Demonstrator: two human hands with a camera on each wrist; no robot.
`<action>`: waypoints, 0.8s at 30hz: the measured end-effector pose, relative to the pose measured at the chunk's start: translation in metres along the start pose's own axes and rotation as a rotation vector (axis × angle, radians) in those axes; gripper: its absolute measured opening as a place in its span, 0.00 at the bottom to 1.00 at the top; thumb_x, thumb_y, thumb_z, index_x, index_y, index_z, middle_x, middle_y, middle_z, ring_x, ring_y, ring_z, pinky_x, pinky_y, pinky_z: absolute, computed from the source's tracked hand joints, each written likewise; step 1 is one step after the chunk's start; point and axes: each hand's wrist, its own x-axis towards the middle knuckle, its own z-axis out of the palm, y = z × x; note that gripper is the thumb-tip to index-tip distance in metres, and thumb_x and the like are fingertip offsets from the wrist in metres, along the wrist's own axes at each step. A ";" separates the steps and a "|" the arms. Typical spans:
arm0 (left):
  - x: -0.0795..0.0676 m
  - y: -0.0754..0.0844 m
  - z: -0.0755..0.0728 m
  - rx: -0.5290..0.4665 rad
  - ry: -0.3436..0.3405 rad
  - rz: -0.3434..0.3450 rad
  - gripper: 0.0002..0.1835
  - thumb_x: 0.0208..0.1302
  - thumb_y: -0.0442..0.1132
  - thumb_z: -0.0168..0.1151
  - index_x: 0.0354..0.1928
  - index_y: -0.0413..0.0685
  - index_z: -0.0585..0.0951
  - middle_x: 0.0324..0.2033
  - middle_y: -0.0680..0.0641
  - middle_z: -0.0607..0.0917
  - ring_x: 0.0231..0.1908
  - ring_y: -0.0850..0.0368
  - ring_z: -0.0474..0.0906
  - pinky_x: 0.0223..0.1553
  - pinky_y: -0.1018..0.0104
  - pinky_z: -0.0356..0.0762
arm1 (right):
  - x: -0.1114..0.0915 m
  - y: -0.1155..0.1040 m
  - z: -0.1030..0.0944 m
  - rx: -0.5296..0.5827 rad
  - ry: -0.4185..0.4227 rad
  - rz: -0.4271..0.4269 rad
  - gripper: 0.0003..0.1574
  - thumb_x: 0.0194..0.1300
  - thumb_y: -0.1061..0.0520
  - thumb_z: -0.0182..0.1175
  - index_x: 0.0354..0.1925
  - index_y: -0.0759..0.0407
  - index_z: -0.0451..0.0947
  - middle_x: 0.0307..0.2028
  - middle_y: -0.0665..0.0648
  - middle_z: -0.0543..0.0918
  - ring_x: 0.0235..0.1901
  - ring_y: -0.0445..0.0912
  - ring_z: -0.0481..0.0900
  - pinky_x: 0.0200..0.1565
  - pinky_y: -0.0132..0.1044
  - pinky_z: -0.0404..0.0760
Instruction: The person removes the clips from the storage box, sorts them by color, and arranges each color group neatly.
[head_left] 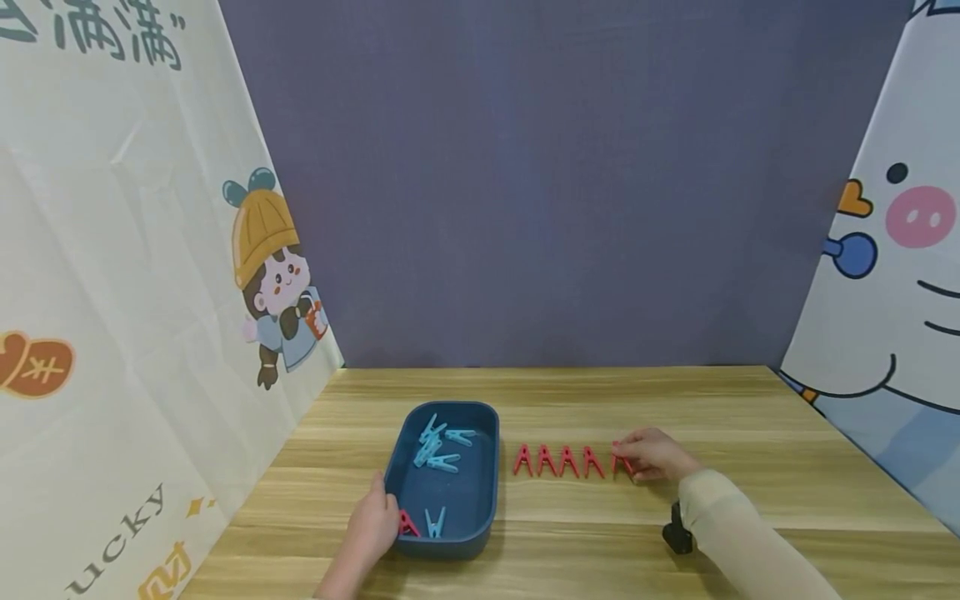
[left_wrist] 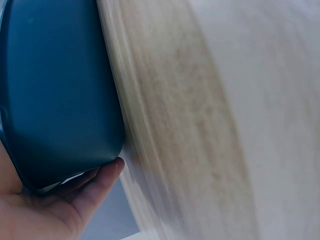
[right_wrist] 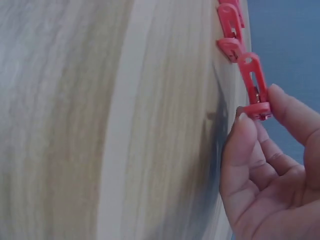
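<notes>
My left hand (head_left: pixel 373 518) grips the near left side of a dark blue plastic tub (head_left: pixel 467 492), thumb at the rim and fingers around the outer wall. In the tub lie several light blue clothespins (head_left: pixel 442 462) and one red clothespin (head_left: pixel 407 523) beside my left hand. At the right end of a row of red clothespins (head_left: pixel 568 461), my right hand (head_left: pixel 656 454) pinches another red clothespin (right_wrist: pixel 254 82) between thumb and fingers. Its legs point toward the near side of the wooden table, like those in the row.
The wood-grain table (head_left: pixel 570 550) ends at a dark grey-blue back panel (head_left: pixel 562 183). Printed white panels (head_left: pixel 150 292) stand at the left and right sides. A black device (head_left: pixel 677 533) is at my right wrist, just below the pale sleeve (head_left: pixel 742 533).
</notes>
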 end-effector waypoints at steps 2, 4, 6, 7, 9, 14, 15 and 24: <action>0.000 0.000 0.000 0.000 0.005 0.008 0.27 0.65 0.33 0.38 0.61 0.17 0.54 0.55 0.22 0.65 0.55 0.29 0.64 0.51 0.39 0.65 | 0.001 0.000 0.001 -0.009 0.015 0.005 0.13 0.60 0.59 0.60 0.39 0.68 0.73 0.23 0.52 0.74 0.19 0.40 0.71 0.23 0.32 0.78; 0.000 0.000 0.000 -0.001 0.012 0.015 0.27 0.65 0.33 0.38 0.61 0.17 0.54 0.55 0.21 0.65 0.55 0.29 0.64 0.51 0.39 0.65 | 0.001 0.000 0.002 -0.010 0.019 0.007 0.12 0.60 0.59 0.60 0.37 0.68 0.74 0.21 0.53 0.73 0.18 0.40 0.71 0.22 0.32 0.77; -0.001 0.000 0.000 -0.003 0.011 0.017 0.27 0.65 0.33 0.38 0.61 0.17 0.54 0.55 0.21 0.65 0.55 0.29 0.64 0.51 0.39 0.65 | 0.002 0.000 0.003 -0.008 0.027 0.012 0.12 0.60 0.59 0.60 0.37 0.68 0.73 0.21 0.53 0.73 0.17 0.40 0.71 0.21 0.31 0.77; -0.001 0.000 0.000 -0.004 0.011 0.017 0.27 0.65 0.33 0.38 0.61 0.17 0.54 0.55 0.21 0.65 0.55 0.29 0.64 0.51 0.39 0.65 | 0.002 0.000 0.003 -0.007 0.028 0.015 0.12 0.60 0.59 0.61 0.37 0.68 0.73 0.21 0.53 0.73 0.17 0.40 0.71 0.21 0.31 0.77; -0.001 0.000 0.000 -0.005 0.010 0.016 0.27 0.65 0.33 0.38 0.61 0.17 0.54 0.55 0.21 0.65 0.55 0.29 0.64 0.51 0.39 0.65 | 0.002 -0.001 0.004 -0.012 0.033 0.020 0.12 0.60 0.59 0.61 0.36 0.68 0.73 0.21 0.54 0.73 0.17 0.40 0.71 0.21 0.31 0.77; 0.000 0.000 0.000 -0.011 -0.012 -0.009 0.28 0.66 0.33 0.37 0.62 0.19 0.52 0.57 0.22 0.63 0.56 0.30 0.62 0.52 0.39 0.65 | 0.003 -0.002 0.007 -0.046 0.050 0.019 0.10 0.60 0.60 0.60 0.34 0.67 0.73 0.21 0.54 0.73 0.17 0.41 0.71 0.22 0.32 0.78; 0.000 0.000 0.000 -0.013 -0.016 -0.015 0.28 0.66 0.33 0.37 0.63 0.19 0.52 0.57 0.22 0.63 0.57 0.30 0.62 0.52 0.40 0.65 | 0.004 -0.002 0.008 -0.053 0.053 0.014 0.10 0.60 0.60 0.60 0.34 0.68 0.73 0.21 0.54 0.73 0.17 0.41 0.72 0.22 0.32 0.78; -0.001 0.000 0.000 -0.003 -0.005 0.006 0.28 0.66 0.33 0.38 0.62 0.18 0.52 0.56 0.22 0.64 0.54 0.33 0.68 0.50 0.41 0.68 | 0.009 -0.002 0.013 -0.110 0.098 0.000 0.12 0.59 0.63 0.60 0.22 0.62 0.67 0.21 0.54 0.73 0.16 0.42 0.71 0.20 0.33 0.77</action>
